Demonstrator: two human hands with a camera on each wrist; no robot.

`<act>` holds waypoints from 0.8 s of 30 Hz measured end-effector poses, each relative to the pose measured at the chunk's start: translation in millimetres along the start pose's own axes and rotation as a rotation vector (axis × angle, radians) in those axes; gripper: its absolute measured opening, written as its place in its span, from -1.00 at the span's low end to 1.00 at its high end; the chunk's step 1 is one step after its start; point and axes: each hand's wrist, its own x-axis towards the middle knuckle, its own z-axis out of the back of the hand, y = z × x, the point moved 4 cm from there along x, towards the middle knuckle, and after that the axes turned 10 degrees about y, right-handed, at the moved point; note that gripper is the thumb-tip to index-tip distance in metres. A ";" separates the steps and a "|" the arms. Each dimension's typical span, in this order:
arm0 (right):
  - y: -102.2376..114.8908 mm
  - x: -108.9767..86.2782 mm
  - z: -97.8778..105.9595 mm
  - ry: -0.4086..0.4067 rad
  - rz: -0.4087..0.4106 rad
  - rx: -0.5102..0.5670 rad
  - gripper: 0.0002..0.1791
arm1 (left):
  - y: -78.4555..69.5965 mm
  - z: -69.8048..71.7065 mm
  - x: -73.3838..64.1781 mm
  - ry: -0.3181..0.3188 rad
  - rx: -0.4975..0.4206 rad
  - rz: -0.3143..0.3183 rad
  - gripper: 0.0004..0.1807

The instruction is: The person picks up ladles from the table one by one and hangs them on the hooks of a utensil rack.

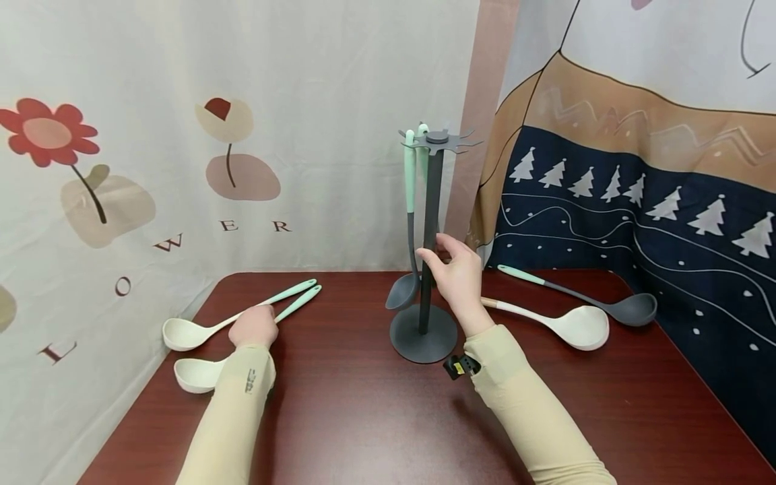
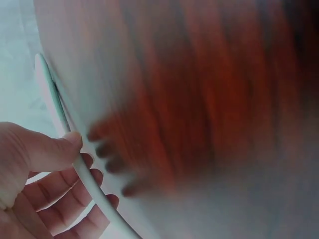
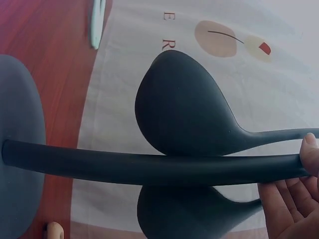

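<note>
Fingers of the left hand point(image 1: 253, 327) curl closed around the pale handle of the front white ladle point(image 1: 197, 375), left of the frame; gap about handle-wide, thumb opposing. Left wrist view is hazy and the hand hides the handle from above, so can't tell if the ladle is clear of the bench point(image 1: 364, 411). Right hand point(image 1: 457, 273): thumb and fingers wrap the pole of the dark utensil stand point(image 1: 433, 202), centre right, apparently a light hold.

Risks, my call: pinch on a slim handle with the bowl at the far end could let the ladle roll or swing bowl-down. Rear white ladle point(image 1: 184, 335) lies just beside it, mint handle ends close together, so a sideways pull could drag it along. Dark grey ladle point(image 1: 401, 292) and a second dark utensil point(image 3: 174, 209) hang on the hook ring's point(image 1: 438, 139) left half; uneven weight plus a loose right grip could tip or turn the stand. Right thumb sits near the hanging shaft, so a bump could set it swinging.
</note>
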 end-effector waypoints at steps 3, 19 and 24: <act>-0.2 0.1 -0.1 0.005 -0.005 0.004 -0.66 | -6.5 2.6 -2.6 -0.017 -0.001 -0.030 -0.85; 0.2 0.9 -0.4 0.010 0.008 0.018 -0.72 | -38.3 10.9 -6.9 -0.061 -0.067 -0.133 -0.95; -0.2 0.8 -0.5 0.009 0.012 0.019 -0.72 | -48.8 12.2 -9.1 -0.086 -0.090 -0.170 -0.91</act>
